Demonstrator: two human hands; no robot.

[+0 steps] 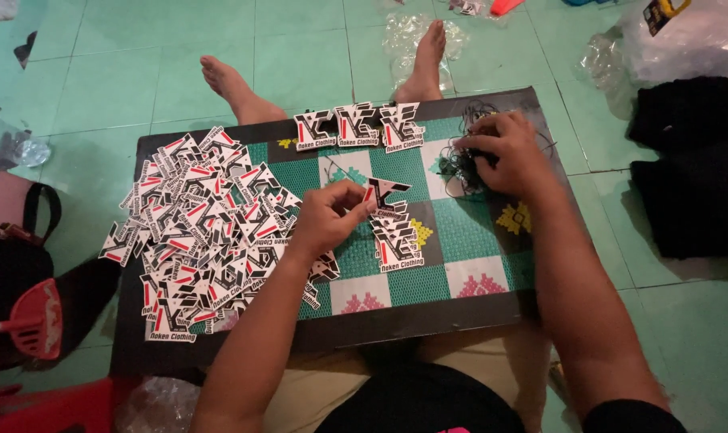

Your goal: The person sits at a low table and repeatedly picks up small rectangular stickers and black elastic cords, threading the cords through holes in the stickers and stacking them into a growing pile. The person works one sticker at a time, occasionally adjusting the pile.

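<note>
Pinching one die-cut tag (382, 191) in the left hand (325, 218), the right hand (508, 156) grasps tangled black strings (463, 164) at two o'clock; threading looks underway, needing one loop freed.

Dim, greenish indoor light from overhead; soft shadows gather under the arms. Centre fairly sharp, corners darker and slightly stretched, mild glare on plastic bags (685, 40).

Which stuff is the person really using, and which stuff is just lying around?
In use:
left hand pinching one cut-out tag
right hand on the black strings
big tag heap
small tag stack
patterned board

Lying about:
black cloth
clear plastic bag
red plastic scoop
</note>
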